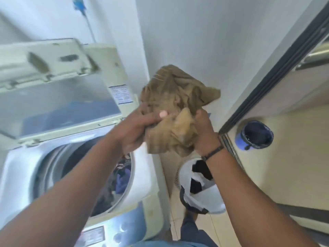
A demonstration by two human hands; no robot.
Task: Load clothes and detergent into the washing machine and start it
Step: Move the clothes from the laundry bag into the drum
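A crumpled tan-brown garment [175, 106] is held up in the air in front of me by both hands. My left hand [138, 130] grips its left side with the thumb pressed across the cloth. My right hand [204, 132], with a dark band at the wrist, clutches its right side. The garment hangs just right of the top-loading washing machine [142, 179], whose lid [53, 97] stands raised. Dark and blue clothes [119, 180] lie inside the drum. A white laundry basket [211, 198] holding dark clothes stands on the floor below my right arm.
A blue cup [255, 135] sits on a beige counter [293, 157] to the right, beside a dark-framed sliding door. A white wall stands behind the machine, with a blue-handled tool [80, 4] leaning in the corner. Tiled floor shows between the machine and the counter.
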